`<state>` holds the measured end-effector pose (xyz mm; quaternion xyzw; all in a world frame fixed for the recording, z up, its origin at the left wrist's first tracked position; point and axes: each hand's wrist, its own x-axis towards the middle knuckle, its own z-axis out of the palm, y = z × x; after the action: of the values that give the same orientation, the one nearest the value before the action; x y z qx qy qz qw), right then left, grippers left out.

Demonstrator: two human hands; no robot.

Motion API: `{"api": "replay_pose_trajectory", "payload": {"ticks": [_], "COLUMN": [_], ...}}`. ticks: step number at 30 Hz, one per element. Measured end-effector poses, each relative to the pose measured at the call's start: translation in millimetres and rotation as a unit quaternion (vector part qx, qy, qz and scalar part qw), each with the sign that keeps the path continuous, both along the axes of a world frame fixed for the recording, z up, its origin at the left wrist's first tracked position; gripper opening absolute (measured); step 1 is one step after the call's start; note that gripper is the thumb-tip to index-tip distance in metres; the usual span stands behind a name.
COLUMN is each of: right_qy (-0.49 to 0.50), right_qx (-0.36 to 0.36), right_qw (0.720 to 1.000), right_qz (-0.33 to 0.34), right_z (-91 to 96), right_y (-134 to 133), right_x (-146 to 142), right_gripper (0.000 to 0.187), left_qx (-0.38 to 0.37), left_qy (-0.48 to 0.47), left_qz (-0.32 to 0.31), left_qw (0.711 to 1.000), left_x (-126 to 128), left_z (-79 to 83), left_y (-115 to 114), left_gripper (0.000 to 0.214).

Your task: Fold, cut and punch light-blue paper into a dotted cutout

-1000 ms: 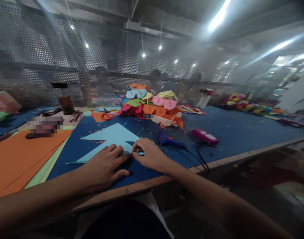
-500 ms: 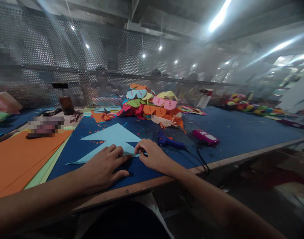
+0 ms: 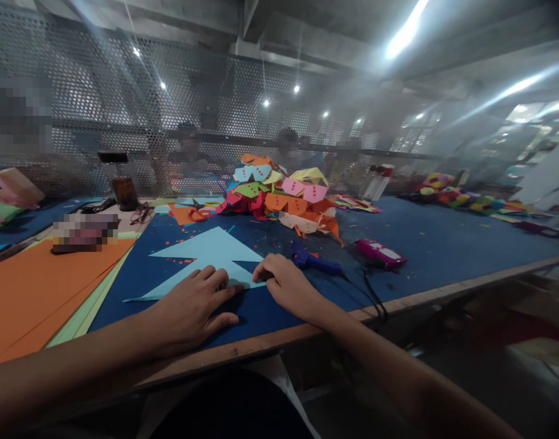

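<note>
Head view: blue paper [image 3: 213, 249] (plain) under fingers [image 3: 208, 275]

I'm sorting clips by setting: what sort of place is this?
Probably a paper-craft workshop or classroom: a pile of folded coloured paper pieces, a light-blue paper shape and what looks like a blue glue gun suggest it.

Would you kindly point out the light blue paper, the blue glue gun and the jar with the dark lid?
Light blue paper [image 3: 213, 249], head view: on its upper triangular part.
Blue glue gun [image 3: 316, 261], head view: near the middle of its body.
Jar [image 3: 125, 193], head view: on its lower side.
</note>
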<state>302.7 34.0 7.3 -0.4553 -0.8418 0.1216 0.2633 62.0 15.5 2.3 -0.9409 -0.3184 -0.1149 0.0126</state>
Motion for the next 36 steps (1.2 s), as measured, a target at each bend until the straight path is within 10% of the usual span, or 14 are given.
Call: {"api": "replay_pose_trajectory", "payload": {"ticks": [21,36], "right_qy": [0.022,-0.023], "right_qx": [-0.022,-0.022], "right_qw": [0.997,0.998], "right_qz": [0.072,0.054], "right_z": [-5.3,-2.7], "right_y": [15,11], "right_x": [-28,-37], "right_gripper": [0.021,0.006], "left_qx": [-0.043,-0.131], "left_qy": [-0.118,-0.21], "left_qz": [-0.01,0.094], "left_qw": [0.992,0.964], "left_x": [-7,-3], "left_z": [-3.6,-6.9], "left_y": [8,20], "left_gripper": [0.028,0.012]}}
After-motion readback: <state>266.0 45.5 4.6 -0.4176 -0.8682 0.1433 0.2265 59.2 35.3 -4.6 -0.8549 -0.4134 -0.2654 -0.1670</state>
